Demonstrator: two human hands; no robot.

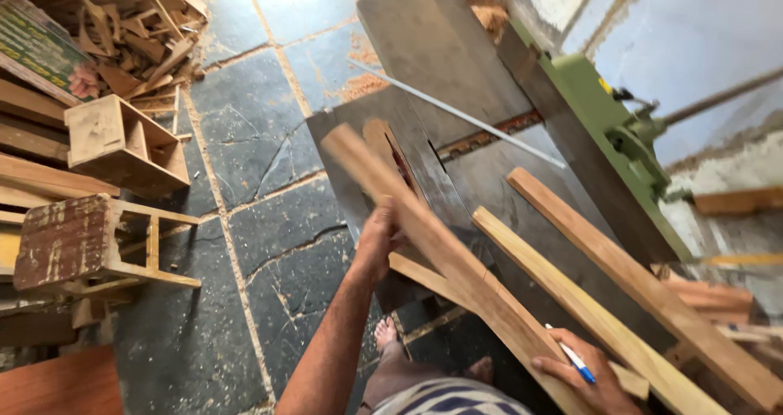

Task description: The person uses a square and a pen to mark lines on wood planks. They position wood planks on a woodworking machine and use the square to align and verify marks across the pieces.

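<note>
A long wooden plank (440, 248) runs diagonally over the grey metal machine table (457, 64). My left hand (377, 239) grips it near the middle, from its left side. My right hand (589, 374) holds the plank's near end at the bottom of the view, with a white and blue pen (573, 358) between the fingers. A second narrower strip (412, 270) lies under the plank. Two more planks (587, 313) (644, 284) rest on the table to the right.
A green machine body (608, 121) and a thin metal rod (457, 113) sit at the back right. On the left stand a small wooden stool (90, 248), a wooden box (122, 142) and a pile of offcuts (139, 31). My bare foot (385, 333) is on the dark stone floor (245, 146).
</note>
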